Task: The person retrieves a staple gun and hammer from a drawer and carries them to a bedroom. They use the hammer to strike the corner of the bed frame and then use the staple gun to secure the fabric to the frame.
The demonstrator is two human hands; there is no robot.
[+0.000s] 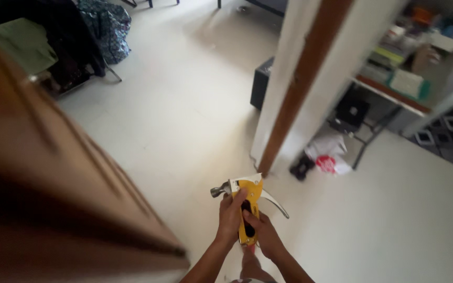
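Both hands grip a yellow-handled hammer over the pale floor.
The left hand (230, 215) and right hand (262, 233) close around the hammer (247, 202); a brown door (53, 183) stands left, a shelf (394, 94) right.

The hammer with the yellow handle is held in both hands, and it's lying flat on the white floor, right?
Not quite. The head view shows the hammer with the yellow handle gripped by both the left hand and the right hand, but it is not lying on the white floor. It is held up in the air, head pointing away from the person.
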